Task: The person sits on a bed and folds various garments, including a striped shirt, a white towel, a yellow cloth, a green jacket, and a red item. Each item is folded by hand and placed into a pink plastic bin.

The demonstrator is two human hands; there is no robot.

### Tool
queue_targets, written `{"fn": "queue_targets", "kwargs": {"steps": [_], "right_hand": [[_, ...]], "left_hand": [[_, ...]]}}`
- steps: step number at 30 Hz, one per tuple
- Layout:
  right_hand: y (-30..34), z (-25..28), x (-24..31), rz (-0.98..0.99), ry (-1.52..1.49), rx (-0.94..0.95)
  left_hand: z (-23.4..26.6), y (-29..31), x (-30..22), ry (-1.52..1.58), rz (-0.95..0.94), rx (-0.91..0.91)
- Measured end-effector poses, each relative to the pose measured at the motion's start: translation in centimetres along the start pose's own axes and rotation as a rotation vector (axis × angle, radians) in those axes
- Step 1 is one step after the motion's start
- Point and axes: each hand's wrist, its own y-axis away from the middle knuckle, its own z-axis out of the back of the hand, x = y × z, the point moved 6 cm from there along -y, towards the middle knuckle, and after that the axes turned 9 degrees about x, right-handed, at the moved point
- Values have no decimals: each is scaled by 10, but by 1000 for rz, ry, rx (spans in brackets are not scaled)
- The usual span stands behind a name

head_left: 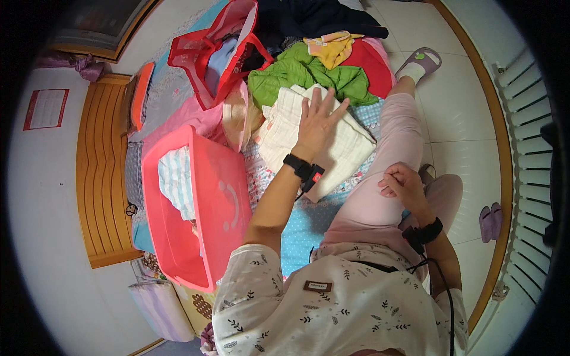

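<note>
My left hand (320, 123) lies flat with its fingers spread on a folded cream cloth (341, 160), which rests on the bed. My right hand (402, 185) is on my pink-trousered thigh, its fingers loosely curled and nothing visible in them. Just beyond the cream cloth a crumpled green padded garment (297, 74) is heaped. Left of the cloth stands a pink plastic tub (222, 207), tilted in view, with a striped light blue and white cloth (176, 178) inside.
A red-edged bag (208, 83) with clothes in it stands beyond the tub. Near it lie a yellow patterned cloth (332, 50), a red cloth (371, 68) and a dark garment (320, 18). Purple slippers (490, 222) are on the tiled floor beside a white radiator (531, 160).
</note>
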Motion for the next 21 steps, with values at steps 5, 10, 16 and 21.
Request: {"fn": "queue_targets", "kwargs": {"steps": [5, 10, 16, 21], "right_hand": [[1, 1, 1, 35, 4, 3], [1, 2, 2, 37, 17, 5], [-3, 0, 3, 18, 22, 31], [-4, 0, -2, 4, -1, 20]], "left_hand": [[1, 16, 15, 155, -69, 20], [20, 73, 36, 204, 49, 13], [36, 40, 41, 214, -54, -135], [-3, -22, 23, -22, -233, 203]]}}
